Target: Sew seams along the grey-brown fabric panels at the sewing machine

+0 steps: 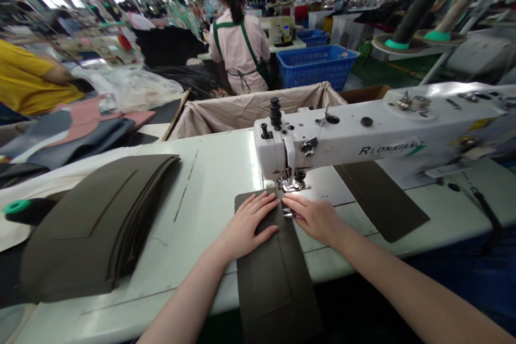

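A dark olive panel (278, 279) lies under the presser foot (292, 185) of a white sewing machine (342, 134) and hangs over the table's front edge. My left hand (253, 223) rests flat on it, fingers stretched towards the needle area. Just right of the foot's front, my right hand (316, 217) has its fingertips at the panel's edge. Metal thread snips (291, 213) poke out from under its fingers, their blades pointing left; the handles are hidden in the palm. A stack of similar olive panels (92, 215) stands on the left.
Another olive panel (382, 199) lies beneath the machine arm. Behind the table is a cloth-lined bin (250, 110). Thread cones (419, 5) stand at the upper right, a blue basket (316, 64) farther back. A co-worker in a pink top (242, 48) sits ahead; a yellow sleeve (28, 72) shows left.
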### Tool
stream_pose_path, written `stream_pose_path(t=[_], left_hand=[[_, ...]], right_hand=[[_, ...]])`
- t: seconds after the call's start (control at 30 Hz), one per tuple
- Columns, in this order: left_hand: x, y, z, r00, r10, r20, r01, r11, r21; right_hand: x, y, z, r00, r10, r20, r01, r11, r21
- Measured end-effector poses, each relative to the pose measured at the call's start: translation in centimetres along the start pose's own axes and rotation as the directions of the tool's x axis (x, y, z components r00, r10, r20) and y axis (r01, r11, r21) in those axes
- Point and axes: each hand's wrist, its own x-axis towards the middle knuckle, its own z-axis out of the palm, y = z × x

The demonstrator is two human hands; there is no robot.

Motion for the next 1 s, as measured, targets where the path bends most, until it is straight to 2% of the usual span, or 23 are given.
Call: stream_pose_path(t=[1.0], left_hand=[[0.39, -0.76, 0.30, 1.000, 0.006, -0.031, -0.006, 1.000, 0.005]], right_hand=[[-0.04, -0.21, -0.29, 1.000, 0.006, 0.012, -0.006, 1.000, 0.004]])
